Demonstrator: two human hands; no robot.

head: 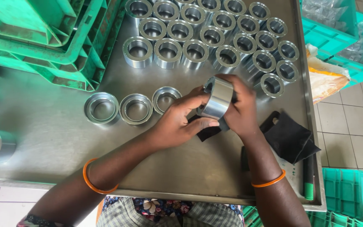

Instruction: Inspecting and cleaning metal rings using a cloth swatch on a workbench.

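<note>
Head view: we look down on a steel tabletop [55, 138] where both hands meet around one polished metal ring [217, 97]. Our left hand [178, 122] clamps it from below and the side, thumb and fingers closed against its outer wall. Our right hand [239, 110] curls over the far side, closed on the same ring, so it sits tilted and lifted just above the tabletop, its bright face turned toward us as if for inspection. A dark cloth piece [206, 133] shows just under the ring between the hands, probably for wiping. A larger black cloth [288, 136] lies just beside the right wrist. Finished-looking rings [213, 35] stand in tidy rows at the far side, touching one another, while three shallow ring caps [135, 108] lie in a line near the left hand. Green plastic crates [43, 38] are stacked at the far left.
</note>
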